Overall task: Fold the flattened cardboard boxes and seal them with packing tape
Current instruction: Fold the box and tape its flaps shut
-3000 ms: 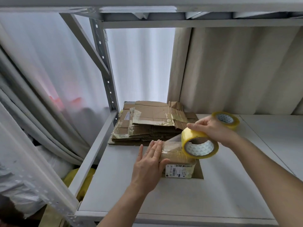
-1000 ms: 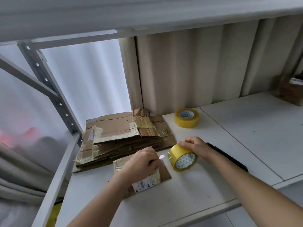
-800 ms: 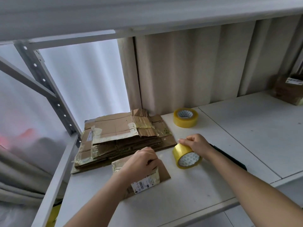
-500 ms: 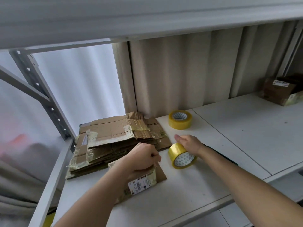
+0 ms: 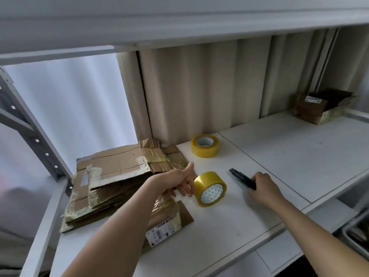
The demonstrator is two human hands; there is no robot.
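Hands | your left hand (image 5: pixel 180 179) open beside the yellow tape roll (image 5: pixel 210 189) standing on edge | your right hand (image 5: pixel 261 187) grips the dark box cutter (image 5: pixel 240 177) | small taped cardboard box (image 5: pixel 166 218) lies flat under your left forearm on the white shelf (image 5: pixel 279 156).

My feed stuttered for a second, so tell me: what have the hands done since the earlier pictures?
The right hand let go of the yellow tape roll, now standing on edge on the white shelf, and moved right onto the dark flat tool. The left hand left the small taped cardboard box, fingers now beside the roll. Flattened cardboard stack and second roll unchanged.
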